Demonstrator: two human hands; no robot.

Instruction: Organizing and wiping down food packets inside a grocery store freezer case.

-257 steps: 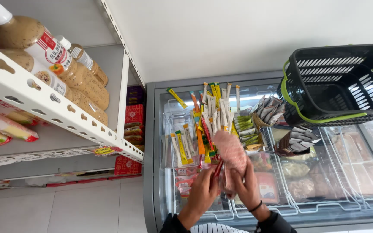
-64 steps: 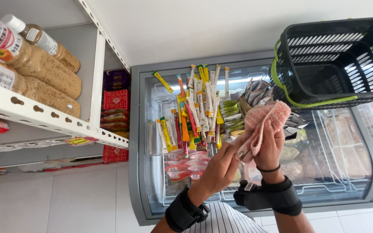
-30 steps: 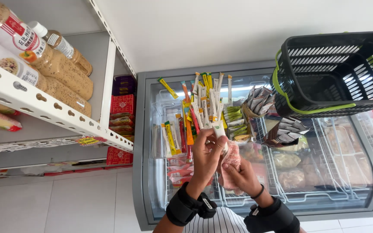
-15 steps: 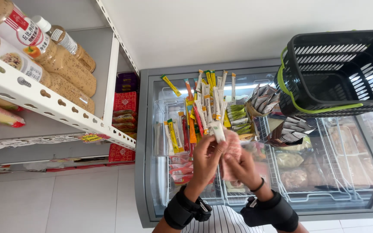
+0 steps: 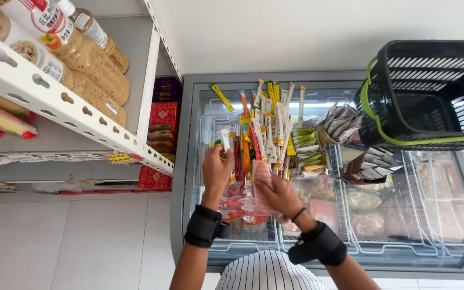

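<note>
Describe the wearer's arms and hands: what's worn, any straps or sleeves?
Both forearms are bare, with no sleeves. The left hand has a wide black band strapped round the wrist. The right hand has a similar bulky black band, plus a thin dark loop closer to the hand. No gloves or rings are visible. A striped black-and-white top shows at the bottom edge.

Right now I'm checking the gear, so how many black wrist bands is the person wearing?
2. One black wrist band sits on the left forearm over the freezer's front edge; the other wrist band wraps the right forearm, below the right hand holding a pink packet.
</note>
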